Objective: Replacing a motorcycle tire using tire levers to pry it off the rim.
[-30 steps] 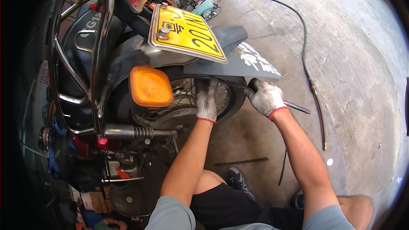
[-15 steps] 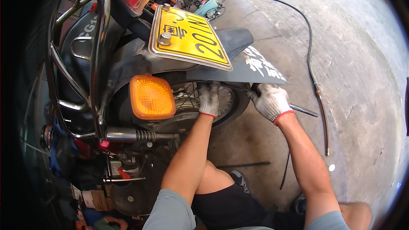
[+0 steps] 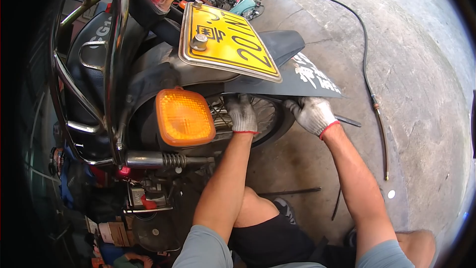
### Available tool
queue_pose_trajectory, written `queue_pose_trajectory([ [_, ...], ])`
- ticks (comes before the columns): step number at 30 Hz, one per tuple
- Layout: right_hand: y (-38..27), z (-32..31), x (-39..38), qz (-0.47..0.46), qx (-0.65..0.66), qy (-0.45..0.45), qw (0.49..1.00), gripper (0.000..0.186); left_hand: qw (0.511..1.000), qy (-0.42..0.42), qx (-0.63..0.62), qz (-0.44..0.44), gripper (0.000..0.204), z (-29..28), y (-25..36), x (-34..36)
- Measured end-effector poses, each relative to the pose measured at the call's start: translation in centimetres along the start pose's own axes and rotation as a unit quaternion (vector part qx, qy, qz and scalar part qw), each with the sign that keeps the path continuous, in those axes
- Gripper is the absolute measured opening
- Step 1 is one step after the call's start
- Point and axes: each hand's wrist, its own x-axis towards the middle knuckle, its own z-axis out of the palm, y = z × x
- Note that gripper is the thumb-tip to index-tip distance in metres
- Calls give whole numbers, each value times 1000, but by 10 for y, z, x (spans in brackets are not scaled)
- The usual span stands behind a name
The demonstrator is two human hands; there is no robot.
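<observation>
My gloved left hand (image 3: 242, 115) reaches into the spoked rear wheel (image 3: 265, 119) of a motorcycle, under the black mudguard flap (image 3: 277, 84); its fingertips are in shadow. My gloved right hand (image 3: 312, 114) is curled at the tyre (image 3: 282, 121) beneath the flap's outer end; what its fingers hold is hidden. A metal bar (image 3: 349, 120) sticks out behind that hand. Just left of my hands is an orange indicator lamp (image 3: 183, 116), with a yellow number plate (image 3: 223, 37) above.
A chrome rear rack (image 3: 111, 69) and shock absorber (image 3: 151, 159) stand at left. A hose (image 3: 366, 54) and thin rods (image 3: 292, 190) lie on the concrete floor. A parts bin (image 3: 243, 2) is behind; another person's hand (image 3: 146, 260) shows at bottom left.
The motorcycle sits slightly further right in the view. My right hand has shifted a little leftward relative to the flap, further under it. My left hand remains in the wheel.
</observation>
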Motion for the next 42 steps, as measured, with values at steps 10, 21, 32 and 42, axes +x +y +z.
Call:
queue_pose_trajectory([
  [10,-4,7,13,-49,115,-13,992,28,979,-23,-202,30,46,-19,-25,15],
  [21,30,35,-9,87,122,-114,982,33,993,11,-115,33,52,-22,-19,9],
  [32,-17,148,-70,311,452,-44,835,41,899,46,-436,5,57,-71,-40,48],
  [42,-40,179,-54,341,688,40,640,24,604,-281,-744,-47,44,-83,36,18],
])
